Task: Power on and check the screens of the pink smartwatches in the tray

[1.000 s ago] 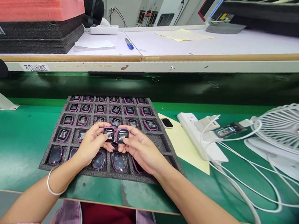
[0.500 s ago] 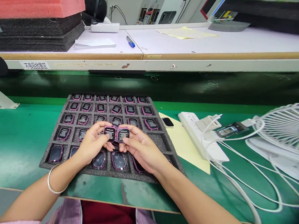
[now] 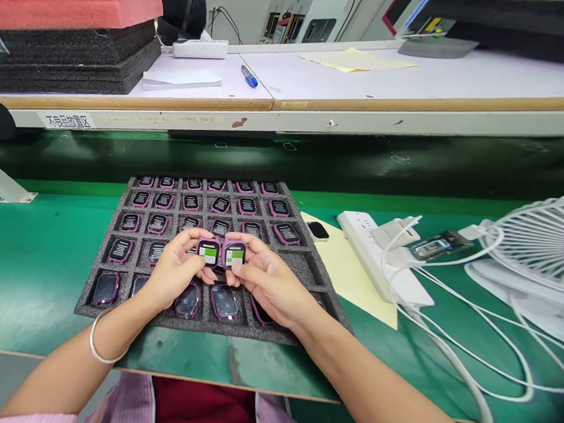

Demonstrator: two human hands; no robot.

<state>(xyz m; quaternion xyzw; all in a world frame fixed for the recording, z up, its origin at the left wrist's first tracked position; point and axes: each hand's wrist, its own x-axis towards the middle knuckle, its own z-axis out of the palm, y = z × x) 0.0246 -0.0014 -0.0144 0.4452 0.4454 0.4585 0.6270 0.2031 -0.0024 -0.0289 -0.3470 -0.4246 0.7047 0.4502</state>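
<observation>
Watches, one (image 3: 208, 253) pinched in the left hand (image 3: 174, 273) and one (image 3: 234, 254) in the right hand (image 3: 262, 284), wanted level, steady holding above the tray (image 3: 307, 265), screens up.

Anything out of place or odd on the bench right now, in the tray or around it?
One small dark device lies loose on the yellow sheet right of the foam tray, not in a pocket. Several pockets at the tray's right side look unfilled. The two watches held by the left hand and right hand show green screens.
</observation>
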